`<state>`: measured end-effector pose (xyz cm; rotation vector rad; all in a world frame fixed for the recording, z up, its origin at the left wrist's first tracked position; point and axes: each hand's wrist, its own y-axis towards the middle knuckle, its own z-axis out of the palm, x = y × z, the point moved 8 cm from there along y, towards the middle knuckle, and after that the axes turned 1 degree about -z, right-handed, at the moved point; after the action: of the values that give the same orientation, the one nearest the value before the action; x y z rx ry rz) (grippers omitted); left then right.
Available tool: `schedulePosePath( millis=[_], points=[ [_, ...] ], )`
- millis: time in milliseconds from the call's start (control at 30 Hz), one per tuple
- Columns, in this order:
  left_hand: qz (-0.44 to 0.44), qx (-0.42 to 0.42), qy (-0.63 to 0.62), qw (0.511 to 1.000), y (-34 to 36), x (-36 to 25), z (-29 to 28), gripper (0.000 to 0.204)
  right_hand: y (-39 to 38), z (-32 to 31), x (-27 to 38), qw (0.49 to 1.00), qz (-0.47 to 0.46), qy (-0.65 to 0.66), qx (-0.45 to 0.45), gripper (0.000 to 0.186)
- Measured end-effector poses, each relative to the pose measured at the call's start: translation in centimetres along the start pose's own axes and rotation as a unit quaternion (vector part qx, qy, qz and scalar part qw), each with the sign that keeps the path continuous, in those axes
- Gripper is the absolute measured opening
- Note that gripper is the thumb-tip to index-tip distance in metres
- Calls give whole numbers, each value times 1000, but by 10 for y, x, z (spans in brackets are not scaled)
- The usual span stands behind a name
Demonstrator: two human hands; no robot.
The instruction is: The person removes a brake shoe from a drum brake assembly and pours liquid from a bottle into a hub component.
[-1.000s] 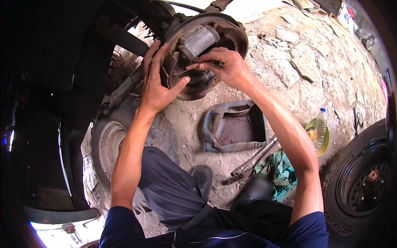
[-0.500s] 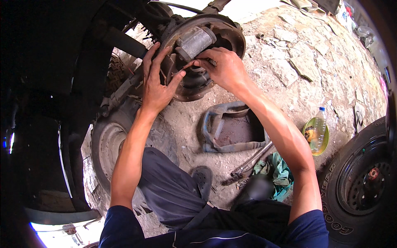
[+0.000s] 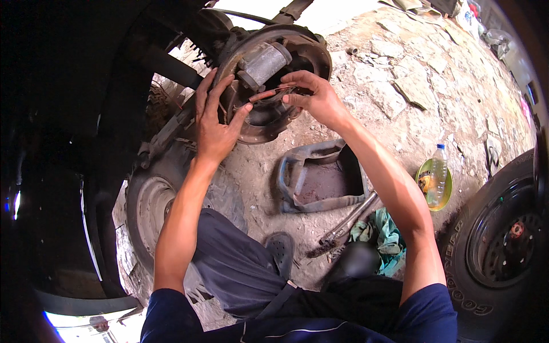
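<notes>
A rusty drum brake assembly with a grey metal cylinder stands in front of me, at the upper middle. My left hand grips the brake shoe at its left side, fingers behind and thumb in front. From near that thumb a thin reddish-brown spring runs to the right, ending in a fine wire. My right hand is at the wire end, with a gap between thumb and forefinger. Whether the other fingers touch the wire is hidden.
Below the assembly lies a cut-open plastic container. Beside it are a metal bar and a green rag. A bottle rests in a yellow-green bowl. Tyres flank me; dark vehicle bodywork fills the left.
My right thumb and forefinger have parted from their pinch on the spring, and more of it shows. My left hand keeps its hold. The whole view has shifted slightly.
</notes>
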<state>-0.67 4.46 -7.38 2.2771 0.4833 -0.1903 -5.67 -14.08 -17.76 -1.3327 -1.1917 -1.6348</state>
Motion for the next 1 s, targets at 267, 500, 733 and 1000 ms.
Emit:
schedulePosePath(
  millis=[267, 500, 733, 1000],
  points=[
    [0, 0, 10, 1000, 1, -2, 0, 56, 2, 4, -37, 956, 43, 288, -22, 38],
    [-1, -22, -2, 1000, 1, -2, 2, 52, 8, 6, -26, 910, 32, 404, -86, 38],
    [-17, -30, -12, 999, 1, 2, 1, 49, 13, 32, -17, 877, 38, 473, -75, 30],
    [-36, -22, -7, 999, 1, 3, 0, 50, 10, 35, -27, 867, 50, 491, -74, 30]
  ],
)
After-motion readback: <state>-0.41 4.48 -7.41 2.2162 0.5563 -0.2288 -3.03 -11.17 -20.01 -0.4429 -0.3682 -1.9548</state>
